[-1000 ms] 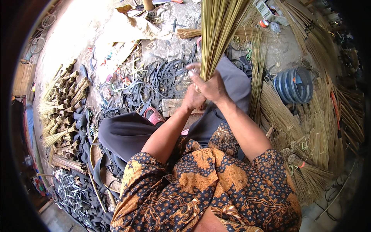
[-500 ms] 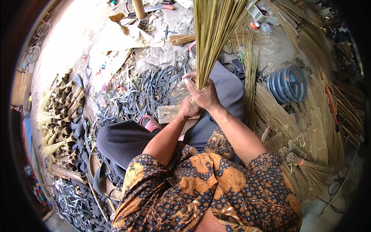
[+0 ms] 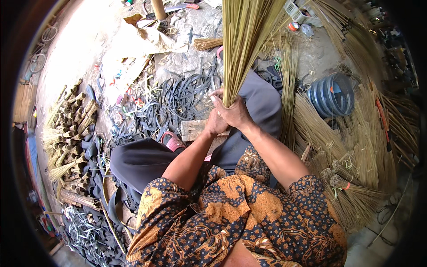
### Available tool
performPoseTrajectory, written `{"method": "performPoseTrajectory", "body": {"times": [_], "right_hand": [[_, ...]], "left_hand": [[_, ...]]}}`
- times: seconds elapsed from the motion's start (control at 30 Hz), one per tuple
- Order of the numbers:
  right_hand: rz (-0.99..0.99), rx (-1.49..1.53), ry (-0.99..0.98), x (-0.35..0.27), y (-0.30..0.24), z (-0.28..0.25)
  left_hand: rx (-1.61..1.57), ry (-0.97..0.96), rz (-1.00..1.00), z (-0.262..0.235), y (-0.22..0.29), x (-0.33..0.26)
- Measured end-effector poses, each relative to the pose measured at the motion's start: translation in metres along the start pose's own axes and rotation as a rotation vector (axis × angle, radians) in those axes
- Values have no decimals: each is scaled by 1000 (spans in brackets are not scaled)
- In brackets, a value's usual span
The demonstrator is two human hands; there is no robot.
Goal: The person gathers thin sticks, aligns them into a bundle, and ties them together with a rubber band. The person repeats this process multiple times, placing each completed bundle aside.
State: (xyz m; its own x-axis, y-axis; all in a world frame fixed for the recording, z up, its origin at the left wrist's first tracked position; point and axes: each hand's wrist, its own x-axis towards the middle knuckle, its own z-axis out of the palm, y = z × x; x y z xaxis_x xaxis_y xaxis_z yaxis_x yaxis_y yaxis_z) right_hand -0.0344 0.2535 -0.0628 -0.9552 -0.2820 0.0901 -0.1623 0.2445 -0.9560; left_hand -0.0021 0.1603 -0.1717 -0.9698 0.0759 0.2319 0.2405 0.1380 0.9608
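A thick bundle of thin yellow-green sticks (image 3: 244,49) stands upright in front of me, narrow at the bottom and fanning out past the top of the picture. My right hand (image 3: 237,115) is closed around its narrow lower end. Just below and to the left, my left hand (image 3: 215,123) is wrapped round the base, its fingers partly hidden by the right hand. The bundle's bottom end is out of sight inside both hands. Beneath them, a worn wooden block (image 3: 193,130) lies between my folded legs.
Black rubber strips (image 3: 180,95) lie tangled ahead. Short tied stick bundles (image 3: 73,138) are stacked at left. At right are loose long sticks (image 3: 318,129), a clear blue ribbed container (image 3: 331,95) and a band-tied bundle (image 3: 351,187). A knife (image 3: 178,7) and white basket (image 3: 300,13) lie far off.
The hands have closed nearer together round the bundle's base, and its lower end no longer shows between them. The bundle has shifted slightly left.
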Motion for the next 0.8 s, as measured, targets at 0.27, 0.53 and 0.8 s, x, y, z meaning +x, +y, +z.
{"method": "performPoseTrajectory", "body": {"times": [0.27, 0.53, 0.8], "right_hand": [[36, 161, 103, 13, 9, -8], [4, 811, -35, 40, -53, -67], [162, 695, 66, 40, -76, -47]], "left_hand": [[52, -198, -471, 5, -13, -8], [-24, -506, -368, -31, 74, 29], [25, -123, -404, -18, 140, 33]]}}
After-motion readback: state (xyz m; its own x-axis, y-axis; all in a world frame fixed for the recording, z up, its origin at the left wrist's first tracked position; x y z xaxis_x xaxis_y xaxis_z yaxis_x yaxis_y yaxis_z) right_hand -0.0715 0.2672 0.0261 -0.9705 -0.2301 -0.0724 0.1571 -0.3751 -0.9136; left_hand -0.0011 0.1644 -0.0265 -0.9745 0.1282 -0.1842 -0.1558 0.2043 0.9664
